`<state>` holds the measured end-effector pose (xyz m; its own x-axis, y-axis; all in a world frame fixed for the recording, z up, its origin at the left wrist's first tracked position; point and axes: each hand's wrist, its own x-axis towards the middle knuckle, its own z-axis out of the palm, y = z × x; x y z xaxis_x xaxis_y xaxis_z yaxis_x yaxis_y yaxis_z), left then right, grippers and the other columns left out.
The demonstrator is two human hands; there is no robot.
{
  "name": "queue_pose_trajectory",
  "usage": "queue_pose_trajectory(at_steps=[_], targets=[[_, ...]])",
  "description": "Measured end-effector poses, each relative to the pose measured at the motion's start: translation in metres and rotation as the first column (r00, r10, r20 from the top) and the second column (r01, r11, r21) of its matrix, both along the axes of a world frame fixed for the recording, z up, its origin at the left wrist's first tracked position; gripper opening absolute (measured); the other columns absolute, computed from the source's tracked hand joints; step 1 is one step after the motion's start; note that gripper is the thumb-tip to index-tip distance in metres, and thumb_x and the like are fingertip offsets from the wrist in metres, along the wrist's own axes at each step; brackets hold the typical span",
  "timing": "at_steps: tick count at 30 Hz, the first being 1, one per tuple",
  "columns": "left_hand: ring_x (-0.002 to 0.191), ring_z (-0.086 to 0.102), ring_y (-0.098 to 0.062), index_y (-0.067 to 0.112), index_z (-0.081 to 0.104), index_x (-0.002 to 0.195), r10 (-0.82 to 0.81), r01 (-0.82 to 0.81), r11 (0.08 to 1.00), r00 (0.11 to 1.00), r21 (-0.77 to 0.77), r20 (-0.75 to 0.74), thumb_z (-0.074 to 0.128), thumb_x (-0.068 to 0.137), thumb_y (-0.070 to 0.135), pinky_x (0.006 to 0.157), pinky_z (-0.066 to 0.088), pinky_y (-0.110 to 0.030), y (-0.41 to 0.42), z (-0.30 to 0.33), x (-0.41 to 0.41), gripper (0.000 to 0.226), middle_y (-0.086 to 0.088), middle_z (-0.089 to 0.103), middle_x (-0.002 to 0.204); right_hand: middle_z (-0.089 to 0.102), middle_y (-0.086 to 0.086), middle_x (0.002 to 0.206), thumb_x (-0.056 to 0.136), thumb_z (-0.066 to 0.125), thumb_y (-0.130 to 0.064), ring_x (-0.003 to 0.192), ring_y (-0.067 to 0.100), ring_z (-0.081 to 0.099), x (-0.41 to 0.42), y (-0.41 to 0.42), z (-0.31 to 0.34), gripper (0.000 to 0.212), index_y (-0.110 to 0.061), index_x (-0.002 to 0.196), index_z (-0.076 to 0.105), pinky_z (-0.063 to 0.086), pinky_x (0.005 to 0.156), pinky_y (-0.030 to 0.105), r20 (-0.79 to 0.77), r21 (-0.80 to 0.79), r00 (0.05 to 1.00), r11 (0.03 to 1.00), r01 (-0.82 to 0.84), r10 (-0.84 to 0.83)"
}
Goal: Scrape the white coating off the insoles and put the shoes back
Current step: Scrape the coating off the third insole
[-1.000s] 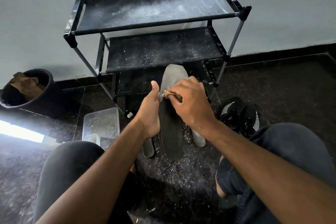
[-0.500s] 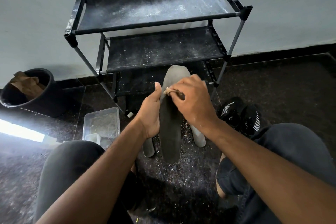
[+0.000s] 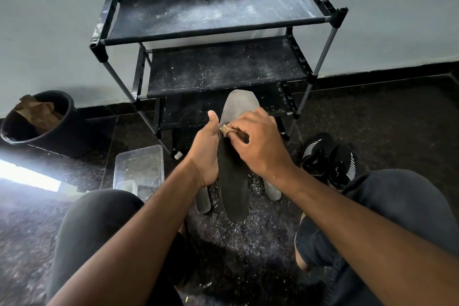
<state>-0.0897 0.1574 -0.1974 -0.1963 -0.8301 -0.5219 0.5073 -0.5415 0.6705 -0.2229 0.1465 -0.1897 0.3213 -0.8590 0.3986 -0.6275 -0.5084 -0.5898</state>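
A long dark insole (image 3: 233, 181) stands nearly upright in front of me, its toe end (image 3: 239, 104) still grey-white. My left hand (image 3: 206, 154) grips its left edge, thumb up. My right hand (image 3: 258, 144) holds a small tan scraper (image 3: 227, 129) and presses its tip against the insole just below the pale part. Two more pale insoles (image 3: 203, 202) (image 3: 272, 191) lie on the floor behind it. A pair of black shoes (image 3: 330, 159) with white stripes sits to the right on the floor.
A black three-tier shoe rack (image 3: 218, 30), dusted white, stands against the wall ahead. A clear plastic tub (image 3: 139, 169) sits left of my hands, a black bin (image 3: 37, 122) with brown paper farther left. White scrapings litter the dark floor (image 3: 236, 236) between my knees.
My right hand with the scraper has moved slightly up the insole toward the pale toe end. My left hand keeps its grip.
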Motion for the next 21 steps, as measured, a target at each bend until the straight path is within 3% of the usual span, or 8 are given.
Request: queue_pose_trajectory(at_steps=[3,5,8,10,15,17,21], targets=[[0.103,0.074,-0.028,0.011,0.079,0.111,0.031,-0.031,0.999,0.999,0.010,0.011,0.023,0.102,0.072,0.090,0.057,-0.043,-0.002,-0.003,0.003,0.083,-0.016,0.075,0.113,0.063,-0.008,0.084,0.083,0.064,-0.020,0.089,0.008,0.044,0.005,0.008,-0.003,0.015,-0.018,0.091,0.076,0.032,0.079,0.031,-0.015,0.015,0.993,0.993,-0.117,0.117],[0.106,0.074,-0.028,0.012,0.077,0.117,0.034,-0.034,0.999,0.999,0.014,0.020,0.023,0.102,0.072,0.092,0.056,-0.044,-0.002,-0.005,0.004,0.083,-0.016,0.074,0.115,0.063,-0.010,0.083,0.083,0.064,-0.021,0.089,0.006,0.043,0.005,0.008,-0.002,0.015,-0.019,0.091,0.077,0.029,0.078,0.029,-0.038,0.007,0.990,0.991,-0.132,0.133],[0.114,0.069,-0.030,0.008,0.064,0.136,0.000,0.000,1.000,1.000,0.002,0.008,0.024,0.101,0.073,0.099,0.054,-0.046,-0.001,-0.005,0.001,0.085,-0.018,0.071,0.121,0.065,-0.009,0.087,0.087,0.069,-0.022,0.092,0.014,0.051,0.000,0.000,0.001,0.009,-0.020,0.092,0.076,0.038,0.081,0.038,-0.012,-0.045,1.000,0.999,-0.017,0.017],[0.114,0.069,-0.029,0.007,0.064,0.135,-0.025,0.025,1.000,1.000,-0.008,-0.003,0.020,0.102,0.072,0.100,0.053,-0.043,0.001,-0.003,-0.001,0.085,-0.019,0.071,0.122,0.067,-0.011,0.090,0.089,0.071,-0.024,0.094,0.013,0.050,-0.002,-0.003,0.003,0.009,-0.022,0.095,0.076,0.039,0.084,0.040,0.027,-0.016,0.998,0.998,0.057,-0.057],[0.126,0.064,-0.035,0.008,0.065,0.136,0.023,-0.021,0.999,0.997,-0.034,0.067,0.027,0.096,0.080,0.110,0.049,-0.050,-0.004,-0.001,0.006,0.091,-0.021,0.066,0.135,0.065,-0.008,0.082,0.083,0.066,-0.022,0.089,0.012,0.050,0.004,0.011,0.002,0.011,-0.017,0.085,0.076,0.039,0.082,0.041,0.000,0.028,0.994,0.994,-0.110,0.110],[0.121,0.068,-0.032,0.008,0.067,0.133,0.045,-0.041,0.998,0.994,-0.045,0.096,0.028,0.097,0.079,0.106,0.053,-0.046,-0.005,0.000,0.008,0.089,-0.018,0.070,0.130,0.063,-0.009,0.081,0.082,0.064,-0.025,0.089,0.012,0.050,0.006,0.013,0.002,0.013,-0.018,0.083,0.076,0.036,0.082,0.039,-0.042,0.038,0.985,0.985,-0.166,0.167],[0.127,0.063,-0.035,0.008,0.064,0.137,0.013,-0.012,0.999,0.999,-0.030,0.038,0.030,0.102,0.072,0.110,0.049,-0.051,-0.003,0.001,0.006,0.081,-0.022,0.065,0.137,0.063,-0.007,0.084,0.085,0.064,-0.026,0.090,0.017,0.051,0.000,0.002,0.004,0.013,-0.019,0.085,0.075,0.034,0.079,0.038,-0.143,-0.081,0.989,0.995,-0.052,0.040]])
